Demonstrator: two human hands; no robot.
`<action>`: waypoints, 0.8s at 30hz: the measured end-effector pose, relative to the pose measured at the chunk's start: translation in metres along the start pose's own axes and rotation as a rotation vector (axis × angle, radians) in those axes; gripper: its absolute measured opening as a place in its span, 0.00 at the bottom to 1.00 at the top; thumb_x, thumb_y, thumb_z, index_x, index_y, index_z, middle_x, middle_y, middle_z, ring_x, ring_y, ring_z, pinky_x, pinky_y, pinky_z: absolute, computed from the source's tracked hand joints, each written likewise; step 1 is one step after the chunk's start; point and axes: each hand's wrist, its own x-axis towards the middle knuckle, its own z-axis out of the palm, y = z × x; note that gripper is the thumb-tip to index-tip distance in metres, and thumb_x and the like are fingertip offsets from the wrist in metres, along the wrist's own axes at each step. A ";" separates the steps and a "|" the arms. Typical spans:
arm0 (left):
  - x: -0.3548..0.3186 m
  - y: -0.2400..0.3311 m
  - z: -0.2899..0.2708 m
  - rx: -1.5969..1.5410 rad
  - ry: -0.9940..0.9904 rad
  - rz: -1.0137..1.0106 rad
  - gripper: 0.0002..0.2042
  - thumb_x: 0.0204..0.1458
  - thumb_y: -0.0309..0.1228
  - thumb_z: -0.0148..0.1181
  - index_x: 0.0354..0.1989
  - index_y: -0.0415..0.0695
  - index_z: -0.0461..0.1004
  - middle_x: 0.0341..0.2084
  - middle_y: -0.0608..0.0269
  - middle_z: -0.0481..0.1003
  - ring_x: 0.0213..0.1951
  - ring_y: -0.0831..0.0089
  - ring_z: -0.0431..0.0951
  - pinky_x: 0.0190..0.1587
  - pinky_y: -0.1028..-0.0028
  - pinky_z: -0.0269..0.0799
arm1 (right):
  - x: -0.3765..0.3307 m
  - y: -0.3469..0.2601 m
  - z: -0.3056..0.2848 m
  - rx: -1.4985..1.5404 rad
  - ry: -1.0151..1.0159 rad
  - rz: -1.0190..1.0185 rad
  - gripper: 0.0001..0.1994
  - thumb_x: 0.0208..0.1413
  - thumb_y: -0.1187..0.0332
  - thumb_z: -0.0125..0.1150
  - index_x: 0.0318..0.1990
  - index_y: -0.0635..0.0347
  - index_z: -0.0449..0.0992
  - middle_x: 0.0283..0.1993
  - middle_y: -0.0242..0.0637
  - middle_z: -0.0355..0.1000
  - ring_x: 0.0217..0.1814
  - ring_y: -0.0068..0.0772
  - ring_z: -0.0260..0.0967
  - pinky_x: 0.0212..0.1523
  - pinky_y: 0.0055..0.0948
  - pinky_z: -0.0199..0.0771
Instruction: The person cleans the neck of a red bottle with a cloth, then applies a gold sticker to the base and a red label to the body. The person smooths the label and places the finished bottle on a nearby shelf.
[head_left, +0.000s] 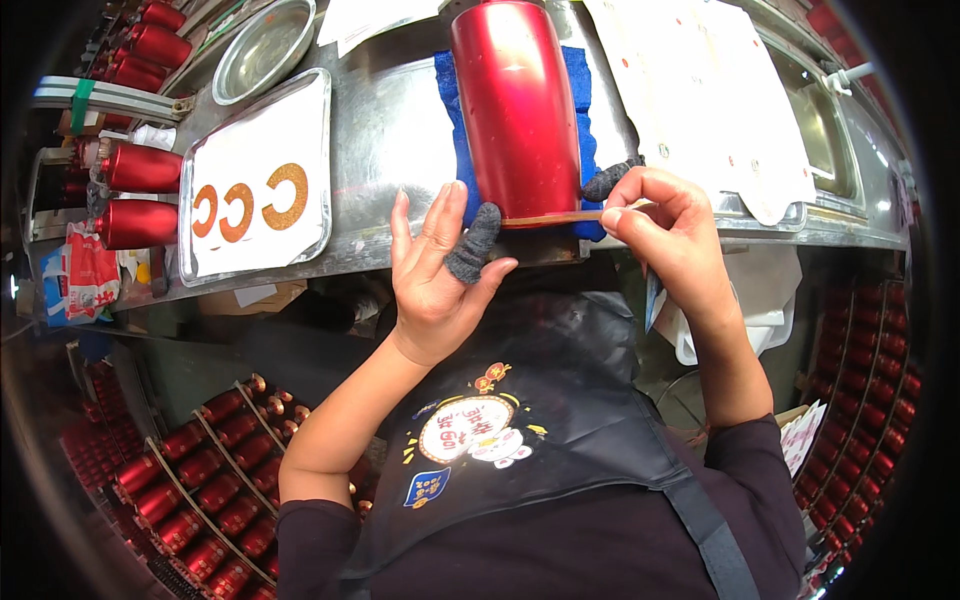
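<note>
A glossy red metal cylinder (515, 110) lies lengthwise on a blue cloth (588, 125), its near end toward me. Across that near end runs a thin brown strip (550, 219). My right hand (675, 240) pinches the strip's right part between thumb and fingertips; a grey cover sits on one of its fingers, beside the cylinder. My left hand (435, 290) has its fingers spread, and its grey-covered index finger rests at the strip's left end, against the cylinder's edge. Whether the strip is stuck to the metal, I cannot tell.
Left, a tray (326, 160) bears white backing with gold C-shaped pieces (288, 196). Behind it sits a metal bowl (265, 50). White sheets (700, 110) cover the bench at right. Red cylinders (140, 222) stand at far left; racks of more (215, 490) flank me below.
</note>
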 end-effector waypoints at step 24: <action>0.052 0.015 0.010 0.003 0.112 0.065 0.28 0.40 0.32 0.76 0.54 0.44 0.81 0.62 0.51 0.74 0.63 0.46 0.72 0.66 0.37 0.56 | 0.009 0.010 0.003 0.039 -0.070 0.058 0.02 0.56 0.74 0.64 0.33 0.61 0.77 0.29 0.20 0.71 0.28 0.06 0.59 0.28 0.13 0.54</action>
